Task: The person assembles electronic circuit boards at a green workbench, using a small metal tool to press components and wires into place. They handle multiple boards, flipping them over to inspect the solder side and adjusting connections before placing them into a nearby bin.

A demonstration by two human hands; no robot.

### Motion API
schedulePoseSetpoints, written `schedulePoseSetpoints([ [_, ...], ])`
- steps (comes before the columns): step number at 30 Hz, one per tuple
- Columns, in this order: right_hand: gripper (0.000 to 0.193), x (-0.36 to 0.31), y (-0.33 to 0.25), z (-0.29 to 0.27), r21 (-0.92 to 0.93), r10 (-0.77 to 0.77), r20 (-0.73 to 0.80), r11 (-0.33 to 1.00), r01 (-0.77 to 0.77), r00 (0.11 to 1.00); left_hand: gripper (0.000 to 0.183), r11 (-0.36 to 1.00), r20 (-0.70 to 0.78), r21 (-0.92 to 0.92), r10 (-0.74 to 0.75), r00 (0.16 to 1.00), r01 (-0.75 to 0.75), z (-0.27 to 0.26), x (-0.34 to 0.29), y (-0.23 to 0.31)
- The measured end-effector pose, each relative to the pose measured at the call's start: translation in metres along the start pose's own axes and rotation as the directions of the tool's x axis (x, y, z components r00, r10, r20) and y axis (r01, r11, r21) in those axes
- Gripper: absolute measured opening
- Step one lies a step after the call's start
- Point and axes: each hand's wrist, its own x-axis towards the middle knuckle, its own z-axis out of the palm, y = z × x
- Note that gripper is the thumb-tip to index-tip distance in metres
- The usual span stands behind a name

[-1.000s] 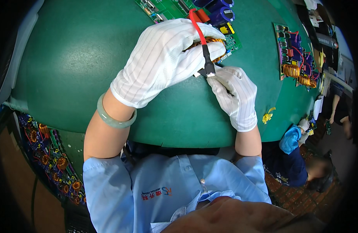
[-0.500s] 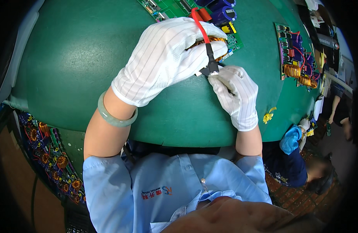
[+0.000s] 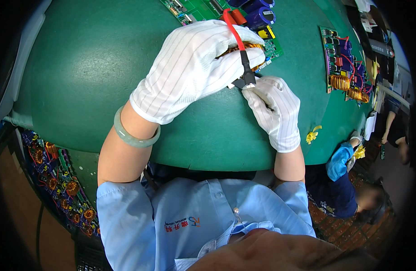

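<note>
My left hand (image 3: pixel 185 67), in a white striped glove, is closed around the copper-wound coil (image 3: pixel 254 46) at the near end of a green circuit board (image 3: pixel 200 12). Over its fingers hangs a red cable (image 3: pixel 234 30), ending in a black sleeve and a metal tip. My right hand (image 3: pixel 276 108), gloved alike, has its thumb and fingers pressed together beside that tip. Whatever it pinches is hidden. A small dark part (image 3: pixel 238 84) shows between the two hands, too covered to name. Large blue capacitors (image 3: pixel 261 18) stand on the board beyond my left hand.
Another board (image 3: pixel 339 63) with coils and red wires lies on the right of the green table (image 3: pixel 90 90). A yellow strip (image 3: pixel 313 134) sits near the front edge. Several boards (image 3: pixel 65 185) stand low at left. A co-worker (image 3: pixel 336 189) is at lower right.
Both my hands stay in place, and the cable tip has shifted very slightly. At the right, the co-worker's gloved hands have moved, and a yellow thing shows more fully by them.
</note>
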Motion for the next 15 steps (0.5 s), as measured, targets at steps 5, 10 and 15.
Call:
schedulePoseSetpoints([
  [5,0.026,-0.0005,-0.0017,0.0006,-0.005,0.009,0.002,1.0,-0.009,1.0,0.023,0.997,-0.002,-0.045,-0.069,0.998,0.069,-0.0004,0.0,0.0028],
  [10,0.029,-0.0004,-0.0018,0.0018,0.002,0.021,-0.008,1.0,-0.021,1.0,0.023,0.995,0.005,-0.058,-0.083,0.997,0.083,-0.001,-0.0001,0.0036],
  [15,0.021,-0.0014,-0.0035,-0.0001,0.011,0.057,0.03,0.998,-0.058,0.998,0.023,0.997,-0.003,-0.042,-0.062,0.998,0.062,-0.0009,0.0003,0.0032],
])
